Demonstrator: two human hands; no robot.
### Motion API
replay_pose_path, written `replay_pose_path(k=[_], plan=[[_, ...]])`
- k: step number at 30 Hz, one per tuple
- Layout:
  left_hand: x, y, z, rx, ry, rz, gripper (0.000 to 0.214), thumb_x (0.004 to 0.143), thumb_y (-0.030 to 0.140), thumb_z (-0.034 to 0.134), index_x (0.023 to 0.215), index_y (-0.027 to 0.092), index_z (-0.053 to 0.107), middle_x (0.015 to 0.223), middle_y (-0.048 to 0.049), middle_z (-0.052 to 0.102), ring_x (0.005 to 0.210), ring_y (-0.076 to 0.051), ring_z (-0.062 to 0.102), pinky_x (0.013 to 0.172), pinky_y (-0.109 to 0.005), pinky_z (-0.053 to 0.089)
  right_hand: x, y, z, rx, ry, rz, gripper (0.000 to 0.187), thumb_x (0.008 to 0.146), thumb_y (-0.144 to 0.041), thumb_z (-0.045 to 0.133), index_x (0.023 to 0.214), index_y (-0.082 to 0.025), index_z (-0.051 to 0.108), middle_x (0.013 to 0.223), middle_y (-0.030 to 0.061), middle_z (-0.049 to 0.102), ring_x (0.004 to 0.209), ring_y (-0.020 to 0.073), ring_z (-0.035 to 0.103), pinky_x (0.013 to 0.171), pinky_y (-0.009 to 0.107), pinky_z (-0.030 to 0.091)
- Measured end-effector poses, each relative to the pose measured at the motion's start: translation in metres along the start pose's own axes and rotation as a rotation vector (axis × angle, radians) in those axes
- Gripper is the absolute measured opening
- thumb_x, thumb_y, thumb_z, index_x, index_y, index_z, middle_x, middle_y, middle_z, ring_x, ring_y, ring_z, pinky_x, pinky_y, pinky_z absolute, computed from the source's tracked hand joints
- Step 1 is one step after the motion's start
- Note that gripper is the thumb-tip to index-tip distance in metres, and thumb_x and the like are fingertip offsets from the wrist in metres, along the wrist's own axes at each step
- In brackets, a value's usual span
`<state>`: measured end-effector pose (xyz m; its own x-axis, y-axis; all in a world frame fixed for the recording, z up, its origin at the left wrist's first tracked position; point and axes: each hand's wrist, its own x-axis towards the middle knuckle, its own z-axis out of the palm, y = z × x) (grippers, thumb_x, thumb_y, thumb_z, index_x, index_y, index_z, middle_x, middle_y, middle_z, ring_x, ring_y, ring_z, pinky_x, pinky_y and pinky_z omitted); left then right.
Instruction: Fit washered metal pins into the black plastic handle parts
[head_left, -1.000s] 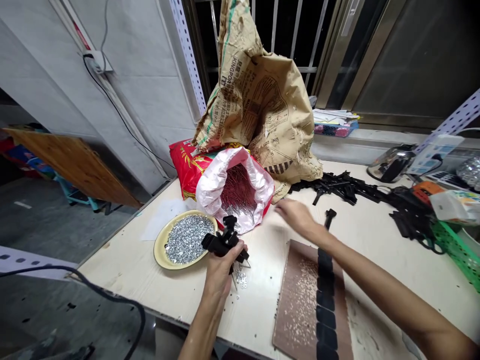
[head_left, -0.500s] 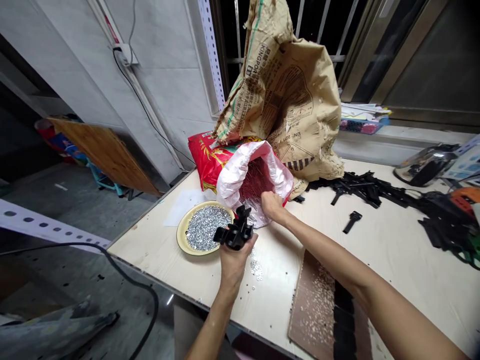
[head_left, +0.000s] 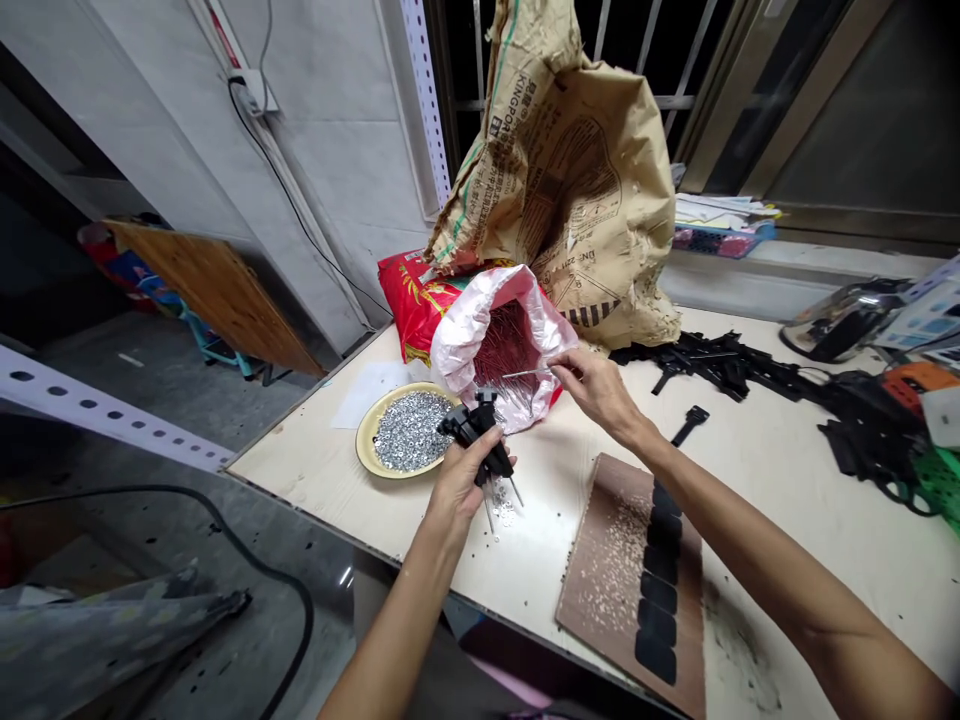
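Note:
My left hand (head_left: 456,488) is closed around a bunch of black plastic parts (head_left: 487,432), with thin metal rods sticking out below. In my right hand (head_left: 600,395) a thin metal rod (head_left: 523,374) is pinched between thumb and fingertips, pointing left across the mouth of a white-lined red sack (head_left: 459,345). Many similar rods (head_left: 504,352) lie inside that sack. Left of the black parts stands a yellow dish (head_left: 366,462) full of small metal washers (head_left: 412,430). A few loose washers (head_left: 504,510) lie on the table beneath my left hand.
Behind the sack stands a large brown paper bag (head_left: 600,230). A pile of black plastic parts (head_left: 712,360) stretches to the right, with a single part (head_left: 690,425) nearer me. A brown board (head_left: 600,590) carrying black pads lies at the table's front edge.
My right hand has drawn back out of the sack's mouth, up and to the right, with a rod now visible in it. My left hand has tilted the black parts, showing rods beneath.

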<state>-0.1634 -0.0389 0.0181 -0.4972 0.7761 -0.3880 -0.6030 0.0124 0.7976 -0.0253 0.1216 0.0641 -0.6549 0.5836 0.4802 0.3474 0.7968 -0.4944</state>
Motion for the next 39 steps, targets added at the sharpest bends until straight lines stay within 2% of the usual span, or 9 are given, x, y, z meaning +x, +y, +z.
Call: replay_pose_path(k=[4,9,14,19,22,26,29,34,39], plan=[[0.003,-0.008,0.006,0.340,0.076,0.281,0.044,0.054,0.033,0.080,0.089,0.013,0.063,0.073,-0.0006,0.063,0.055,-0.012,0.057,0.053,-0.026,0.048,-0.008,-0.031,-0.035,0.060,0.015,-0.181,0.018,0.092,-0.025,0.048,0.098,-0.018,0.063,0.094,0.0048,0.062,0.085,0.0150,0.057,0.076,0.026,0.042],[0.006,-0.008,0.011,0.737,0.191,0.516,0.041,0.054,0.036,0.077,0.087,0.014,0.068,0.076,-0.0046,0.068,0.074,-0.022,0.063,0.065,-0.030,0.047,-0.011,-0.055,-0.058,-0.220,-0.092,-0.319,0.020,0.095,-0.023,0.044,0.095,-0.019,0.064,0.092,0.0042,0.057,0.084,0.0141,0.050,0.071,0.025,0.036],[-0.005,-0.004,0.023,0.852,0.211,0.573,0.031,0.052,0.030,0.078,0.078,0.017,0.068,0.071,-0.0056,0.069,0.072,-0.026,0.063,0.067,-0.033,0.045,-0.004,-0.058,-0.069,-0.424,-0.216,-0.454,0.019,0.094,-0.020,0.045,0.085,-0.019,0.061,0.087,0.0030,0.055,0.079,0.0152,0.044,0.070,0.029,0.029],[-0.011,-0.006,0.033,0.833,0.219,0.562,0.040,0.046,0.025,0.080,0.084,0.018,0.068,0.070,-0.0043,0.070,0.068,-0.025,0.063,0.064,-0.031,0.044,0.003,-0.065,-0.066,-0.403,-0.369,-0.498,0.018,0.091,-0.017,0.046,0.082,-0.020,0.061,0.085,0.0027,0.055,0.080,0.0164,0.045,0.074,0.031,0.030],[-0.009,-0.005,0.034,0.827,0.198,0.538,0.039,0.047,0.027,0.079,0.083,0.016,0.067,0.070,-0.0037,0.069,0.066,-0.023,0.062,0.061,-0.030,0.044,0.000,-0.061,-0.057,-0.271,-0.394,-0.424,0.014,0.089,-0.020,0.051,0.097,-0.018,0.062,0.094,0.0054,0.058,0.085,0.0176,0.049,0.077,0.032,0.035],[-0.004,-0.003,0.032,0.734,0.182,0.552,0.038,0.049,0.029,0.079,0.083,0.014,0.068,0.073,-0.0056,0.069,0.072,-0.024,0.063,0.064,-0.030,0.046,-0.022,-0.043,-0.029,0.185,-0.269,-0.092,0.061,0.081,-0.042,0.061,0.133,-0.015,0.041,0.114,0.0125,0.056,0.103,0.0235,0.052,0.086,0.038,0.042],[-0.003,-0.008,0.036,0.706,0.164,0.592,0.042,0.052,0.024,0.077,0.091,0.013,0.067,0.084,-0.0086,0.071,0.079,-0.026,0.064,0.071,-0.033,0.047,-0.044,-0.038,0.006,0.561,-0.263,0.179,0.077,0.076,-0.048,0.064,0.138,-0.015,0.032,0.120,0.0133,0.055,0.113,0.0258,0.050,0.092,0.041,0.042],[-0.004,-0.018,0.049,0.672,0.038,0.538,0.043,0.058,0.024,0.075,0.098,0.014,0.066,0.093,-0.0106,0.070,0.086,-0.026,0.064,0.076,-0.034,0.048,-0.057,-0.044,0.047,1.091,-0.068,0.327,0.048,0.083,-0.045,0.055,0.120,-0.015,0.049,0.113,0.0083,0.059,0.108,0.0199,0.053,0.095,0.035,0.043],[-0.001,-0.011,0.044,0.263,-0.304,0.248,0.053,0.058,0.029,0.078,0.106,0.012,0.063,0.103,-0.0131,0.069,0.097,-0.025,0.063,0.083,-0.034,0.049,-0.052,-0.031,0.043,1.207,-0.015,0.464,0.034,0.073,-0.035,0.065,0.099,-0.015,0.056,0.092,0.0026,0.061,0.084,0.0155,0.058,0.076,0.028,0.049]])
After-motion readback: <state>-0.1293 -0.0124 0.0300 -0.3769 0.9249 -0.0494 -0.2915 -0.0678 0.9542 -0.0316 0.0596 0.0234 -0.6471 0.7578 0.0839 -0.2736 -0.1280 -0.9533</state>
